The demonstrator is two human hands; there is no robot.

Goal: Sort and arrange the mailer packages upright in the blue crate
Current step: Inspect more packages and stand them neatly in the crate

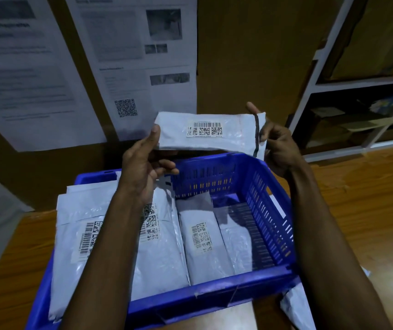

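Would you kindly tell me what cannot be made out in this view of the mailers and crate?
Head view:
- Held mailer: label digits too small and blurred.
- Wall sheets: text blurred.
- Crate mailers: two labels partly hidden by the left forearm.
- Loose mailer outside the blue crate: cut by the bottom edge, partly behind the right forearm.

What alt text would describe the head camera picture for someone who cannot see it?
Two bare hands hold a flat grey plastic mailer package sideways above a blue slotted plastic crate, the left hand at one end and the right hand at the other. Several similar labelled mailers sit inside it.
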